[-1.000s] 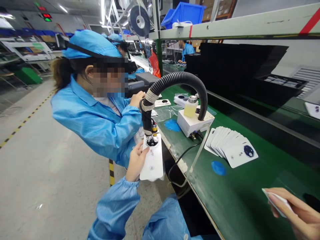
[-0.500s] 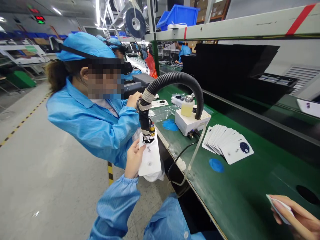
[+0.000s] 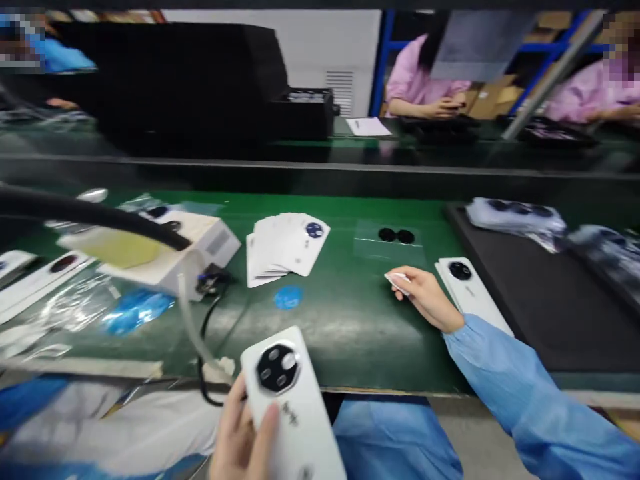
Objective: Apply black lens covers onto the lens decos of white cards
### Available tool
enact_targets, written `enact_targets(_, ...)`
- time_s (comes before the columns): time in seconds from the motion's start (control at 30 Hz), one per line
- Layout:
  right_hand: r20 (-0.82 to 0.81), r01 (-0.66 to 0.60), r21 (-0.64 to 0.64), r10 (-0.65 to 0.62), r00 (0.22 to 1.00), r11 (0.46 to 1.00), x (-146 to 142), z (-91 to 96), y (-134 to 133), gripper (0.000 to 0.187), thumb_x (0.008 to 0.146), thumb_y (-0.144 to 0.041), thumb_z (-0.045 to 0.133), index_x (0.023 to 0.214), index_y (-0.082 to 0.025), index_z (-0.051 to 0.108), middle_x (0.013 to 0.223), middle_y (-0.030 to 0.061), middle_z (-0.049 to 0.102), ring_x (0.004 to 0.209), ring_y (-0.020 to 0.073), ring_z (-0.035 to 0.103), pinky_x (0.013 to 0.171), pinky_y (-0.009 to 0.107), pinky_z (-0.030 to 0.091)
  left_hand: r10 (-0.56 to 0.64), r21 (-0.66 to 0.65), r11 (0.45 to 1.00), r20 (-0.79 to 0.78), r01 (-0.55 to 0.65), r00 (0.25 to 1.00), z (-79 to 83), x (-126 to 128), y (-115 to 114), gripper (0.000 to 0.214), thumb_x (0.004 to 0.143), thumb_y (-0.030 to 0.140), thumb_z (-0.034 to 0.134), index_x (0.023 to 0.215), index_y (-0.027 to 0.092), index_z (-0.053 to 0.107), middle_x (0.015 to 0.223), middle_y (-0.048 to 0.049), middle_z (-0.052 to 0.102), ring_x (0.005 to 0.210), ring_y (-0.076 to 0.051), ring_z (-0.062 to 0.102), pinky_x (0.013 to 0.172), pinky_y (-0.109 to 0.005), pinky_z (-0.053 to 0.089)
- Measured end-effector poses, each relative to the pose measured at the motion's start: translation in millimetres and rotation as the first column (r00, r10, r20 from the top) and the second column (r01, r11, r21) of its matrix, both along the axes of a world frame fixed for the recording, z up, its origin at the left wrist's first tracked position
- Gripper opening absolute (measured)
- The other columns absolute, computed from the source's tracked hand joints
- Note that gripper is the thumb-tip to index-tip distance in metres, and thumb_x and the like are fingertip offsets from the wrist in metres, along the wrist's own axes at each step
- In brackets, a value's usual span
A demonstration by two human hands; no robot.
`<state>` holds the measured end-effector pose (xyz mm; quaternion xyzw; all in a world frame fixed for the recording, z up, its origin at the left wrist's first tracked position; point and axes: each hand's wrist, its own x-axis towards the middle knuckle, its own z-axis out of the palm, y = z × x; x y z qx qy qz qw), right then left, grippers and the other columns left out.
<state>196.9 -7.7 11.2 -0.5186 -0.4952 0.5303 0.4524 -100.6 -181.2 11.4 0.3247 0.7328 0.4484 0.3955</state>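
My left hand (image 3: 244,437) is closed on a white phone back cover (image 3: 305,437), held tilted in front of the table edge. The cover has a round black camera area at its top and dark markings below. Over the table, my right hand (image 3: 431,299) pinches a small white folded piece, maybe cloth or paper (image 3: 400,283). Just right of that hand lies another white phone back cover (image 3: 479,297) with a black camera ring. A fanned stack of white back covers (image 3: 280,250) rests on the green table, with a round blue film (image 3: 289,297) in front of it.
At left stands a white box (image 3: 213,243) with a black flexible hose (image 3: 100,217) and a cable. Two black discs (image 3: 397,235) lie on clear film. A dark foam tray (image 3: 540,313) with bagged parts sits right. People in pink (image 3: 417,73) work across the table.
My view has swung right, toward the table. The back cover in my left hand has come away from under the hose end and is nearer me. My right hand still pinches the white piece.
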Motion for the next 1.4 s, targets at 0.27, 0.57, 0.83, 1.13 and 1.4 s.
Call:
enact_targets(0.27,-0.053,0.111,0.013,-0.110,0.993,0.994,20.6,-14.0,-5.4,0.028,0.081,-0.044,0.069,0.092,-0.018,0.069,0.078,0.0013,0.060,0.062,0.0125,0.053,0.063,0.029,0.045,-0.726,0.113,0.681,-0.027,0.723,0.687,-7.9,95.2,115.5,0.078,0.093,0.028,0.048,0.149,0.030,-0.005,0.136,-0.0119,0.043,0.112,-0.021,0.058,0.090,-0.036,0.052)
enact_targets(0.57,0.339,0.001,0.222,-0.079,0.937,0.975,10.2,-7.8,-10.9,0.007,0.089,-0.021,0.062,0.091,-0.020,0.069,0.082,0.0006,0.058,0.057,0.0095,0.056,0.056,0.026,0.045,-0.671,-0.151,0.558,-0.660,0.816,0.337,-4.9,83.0,134.8,0.072,0.087,0.040,0.060,0.145,0.018,0.025,0.149,-0.0162,0.025,0.128,-0.032,0.033,0.104,-0.049,0.037)
enact_targets(0.83,0.702,-0.432,0.400,0.033,0.711,0.809,-16.7,-13.4,-26.7,0.031,0.088,0.001,0.049,0.111,-0.016,0.060,0.098,0.0051,0.058,0.083,0.0129,0.059,0.066,0.024,0.049,-0.739,-0.076,0.408,-0.613,0.910,0.280,-11.8,76.6,159.7,0.072,0.089,0.038,0.060,0.147,0.018,0.022,0.143,-0.0086,0.046,0.131,-0.020,0.039,0.106,-0.034,0.031)
enact_targets(1.13,0.853,-0.566,0.343,0.003,0.521,0.749,-22.9,-16.6,-28.5,0.027,0.091,-0.002,0.047,0.111,-0.014,0.060,0.098,0.0043,0.059,0.081,0.0108,0.059,0.058,0.023,0.046,-0.693,-0.039,0.398,-0.667,0.916,0.272,-14.3,76.9,158.0,0.068,0.090,0.039,0.058,0.143,0.008,0.029,0.141,-0.0087,0.049,0.131,-0.018,0.038,0.106,-0.030,0.028)
enact_targets(1.4,0.904,-0.614,0.330,-0.052,0.425,0.717,-24.8,-16.8,-29.4,0.026,0.093,-0.004,0.045,0.111,-0.013,0.061,0.100,0.0043,0.059,0.083,0.0096,0.059,0.058,0.021,0.046,-0.685,-0.040,0.401,-0.676,0.915,0.271,-14.6,76.9,157.8,0.063,0.092,0.037,0.056,0.143,0.009,0.031,0.141,-0.0066,0.050,0.131,-0.018,0.039,0.105,-0.031,0.029)
